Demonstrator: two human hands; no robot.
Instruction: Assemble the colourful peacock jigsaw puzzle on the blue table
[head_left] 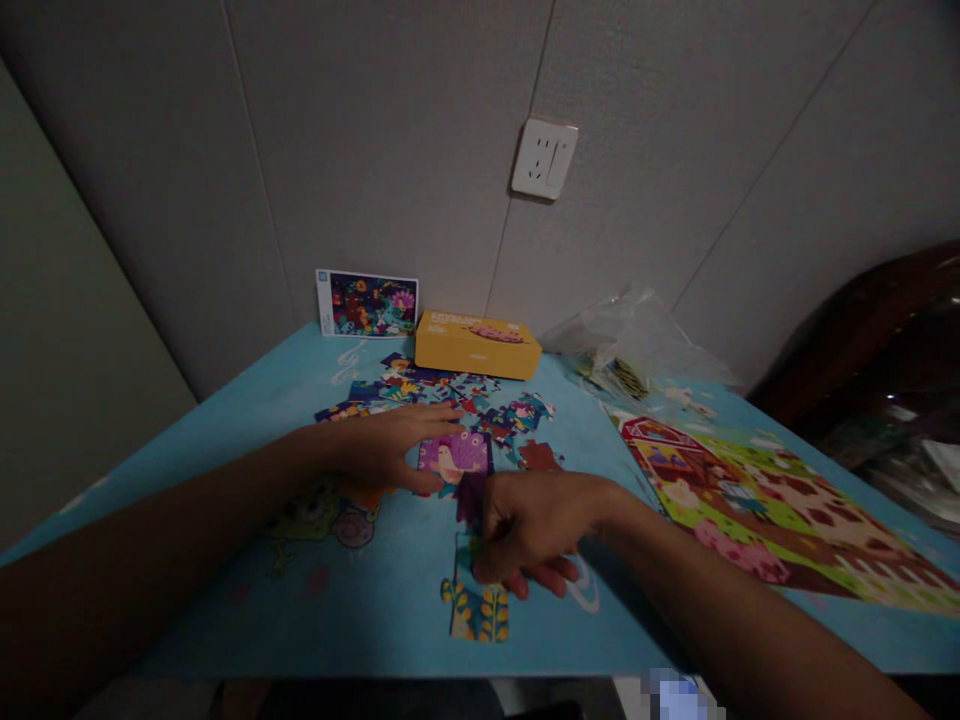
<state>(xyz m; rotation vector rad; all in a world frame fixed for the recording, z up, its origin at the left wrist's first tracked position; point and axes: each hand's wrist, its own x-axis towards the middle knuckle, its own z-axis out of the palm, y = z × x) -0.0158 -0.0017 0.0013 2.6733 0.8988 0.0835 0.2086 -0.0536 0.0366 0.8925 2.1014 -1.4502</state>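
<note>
My left hand (394, 443) lies with fingers outstretched beside a purple puzzle piece (454, 455) with a pale bird on it, the thumb at its lower edge. Below and to the right, my right hand (529, 530) is bent downward, thumb and forefinger closed on a puzzle piece (471, 495) of dark purple. Part of that piece is hidden by the hand. Under the same fingers, a teal piece with yellow leaves (480, 608) lies near the table's front edge. Several jumbled puzzle pieces (397, 388) spread out beyond my hands.
A yellow box (476, 345) stands at the back, beside a picture card (371, 305) leaning on the wall. Further right are a clear plastic bag (637, 340) and an assembled farm puzzle (750, 510). The blue table (255, 400) has printed cartoon figures.
</note>
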